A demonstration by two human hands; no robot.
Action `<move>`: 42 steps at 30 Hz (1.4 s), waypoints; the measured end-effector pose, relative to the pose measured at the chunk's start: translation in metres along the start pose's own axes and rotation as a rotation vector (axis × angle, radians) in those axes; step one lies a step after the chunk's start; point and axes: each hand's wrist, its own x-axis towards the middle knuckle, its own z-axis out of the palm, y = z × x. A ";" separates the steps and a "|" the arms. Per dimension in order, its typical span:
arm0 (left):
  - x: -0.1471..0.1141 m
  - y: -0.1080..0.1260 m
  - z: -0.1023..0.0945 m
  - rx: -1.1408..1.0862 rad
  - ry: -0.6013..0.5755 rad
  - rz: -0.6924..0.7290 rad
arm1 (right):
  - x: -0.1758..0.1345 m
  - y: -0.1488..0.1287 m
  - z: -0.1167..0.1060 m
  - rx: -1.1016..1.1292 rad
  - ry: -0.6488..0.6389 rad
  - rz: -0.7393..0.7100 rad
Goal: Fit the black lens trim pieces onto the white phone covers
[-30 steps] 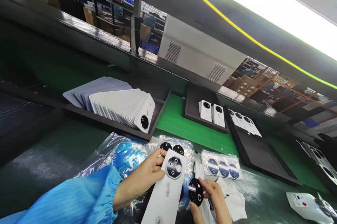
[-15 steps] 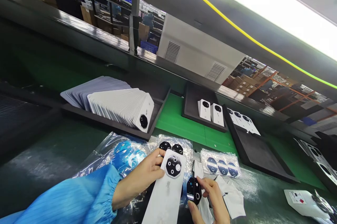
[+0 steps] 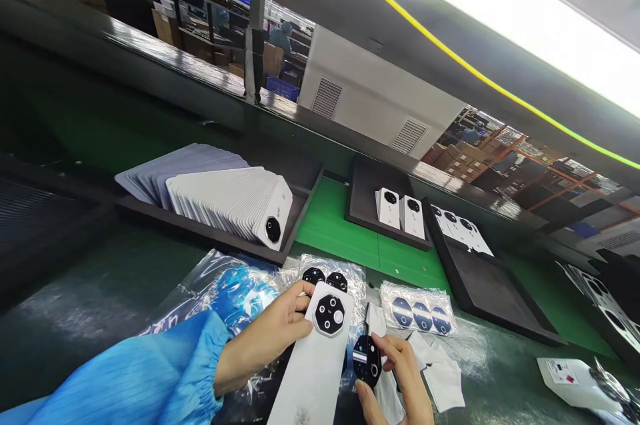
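My left hand [image 3: 277, 325] grips the upper left edge of a white phone back cover [image 3: 310, 372], fingers behind and thumb in front. Its top carries a black octagonal camera area [image 3: 329, 314] with several lens rings. Just to the right, my right hand [image 3: 397, 372] pinches a loose black octagonal camera lens cover [image 3: 367, 360] by its edge, between thumb and fingers. A small gap separates this piece from the white cover. Behind the white cover, two more black lens covers [image 3: 337, 281] lie on clear plastic.
A black tray [image 3: 300, 225] holds a fan of white covers [image 3: 225, 202] at left. Further trays with white covers [image 3: 413, 215] stand at back and right. Bagged lens covers [image 3: 423, 316], white cloths [image 3: 444, 382], a blue item in plastic [image 3: 245, 292] and a bottle [image 3: 575, 382] lie nearby.
The black lens cover in my right hand has tilted slightly, its reflection shifting upward. My left hand keeps its hold on the white cover, which has barely moved.
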 end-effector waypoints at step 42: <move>-0.004 0.004 0.001 -0.007 -0.040 -0.030 | 0.003 -0.004 -0.004 -0.028 -0.042 -0.026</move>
